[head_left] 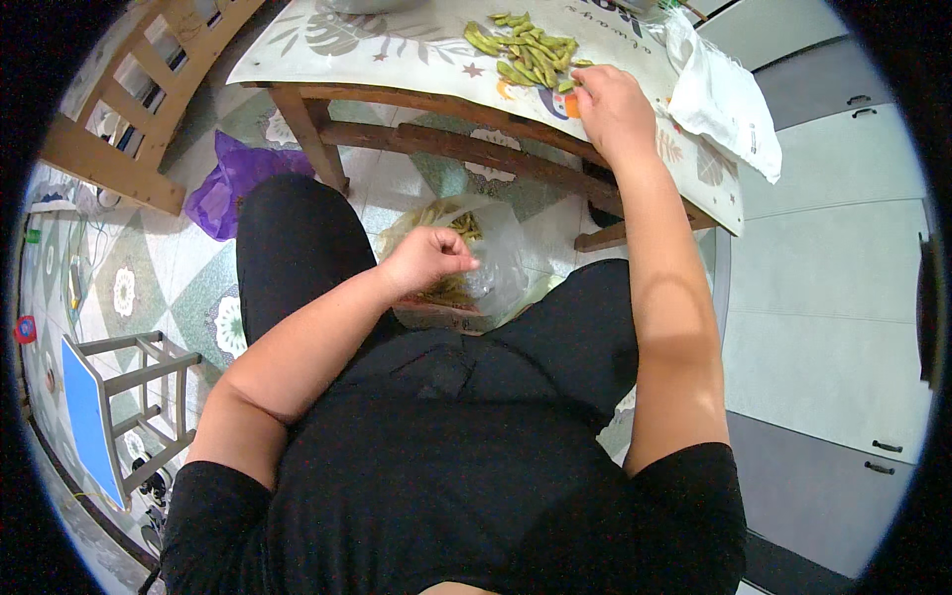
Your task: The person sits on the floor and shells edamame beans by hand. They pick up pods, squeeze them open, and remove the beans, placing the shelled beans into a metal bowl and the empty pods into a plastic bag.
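Observation:
A loose pile of green soybean pods lies on the table's printed cloth. At the pile's right edge is my right hand, its fingers curled together and their tips touching the outermost pods. What they grip, if anything, is hidden. Between my knees sits a clear plastic bag with more yellowish-green pods inside. My left hand hovers over this bag's mouth. Its thumb and fingers are pinched together, and anything between them is too small to make out.
The wooden table stands ahead, with a white bag hanging over its right side and part of a bowl at its far edge. A purple bag rests on the floor. Left are a blue-topped stool and wooden furniture; right, cabinets.

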`<action>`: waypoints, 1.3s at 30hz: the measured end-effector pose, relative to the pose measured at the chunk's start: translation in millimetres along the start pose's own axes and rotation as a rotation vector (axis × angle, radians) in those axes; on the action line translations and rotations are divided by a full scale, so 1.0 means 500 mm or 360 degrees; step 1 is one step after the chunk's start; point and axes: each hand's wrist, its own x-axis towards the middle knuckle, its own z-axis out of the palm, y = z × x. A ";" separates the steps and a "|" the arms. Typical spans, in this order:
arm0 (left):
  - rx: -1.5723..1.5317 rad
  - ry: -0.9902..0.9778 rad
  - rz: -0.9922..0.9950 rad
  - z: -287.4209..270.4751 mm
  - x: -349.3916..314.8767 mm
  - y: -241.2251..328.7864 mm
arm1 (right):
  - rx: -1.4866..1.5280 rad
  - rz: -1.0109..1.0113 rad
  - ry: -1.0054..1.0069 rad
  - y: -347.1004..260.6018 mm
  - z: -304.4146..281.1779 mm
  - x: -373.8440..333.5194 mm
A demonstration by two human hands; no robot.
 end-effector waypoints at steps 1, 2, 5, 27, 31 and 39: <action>0.0155 -0.0036 -0.0047 0.001 -0.006 0.027 | -0.0033 0.0004 -0.0075 0.005 0.003 0.003; 0.0310 -0.0072 -0.0094 0.001 -0.009 0.042 | -0.0067 0.0009 -0.0149 0.010 0.002 0.006; 0.0344 0.0020 -0.0004 -0.003 -0.013 0.039 | -0.0269 -0.0133 -0.0145 0.010 -0.006 0.010; -0.0548 0.0276 0.0329 0.000 -0.021 0.074 | 0.3441 0.2007 -0.1046 -0.210 0.059 -0.286; -0.0660 0.0333 0.0289 -0.002 -0.016 0.060 | 0.3336 0.1846 -0.1211 -0.214 0.056 -0.288; -0.0569 0.0353 0.0150 -0.008 -0.021 0.065 | 0.2798 0.1379 -0.1219 -0.223 0.047 -0.282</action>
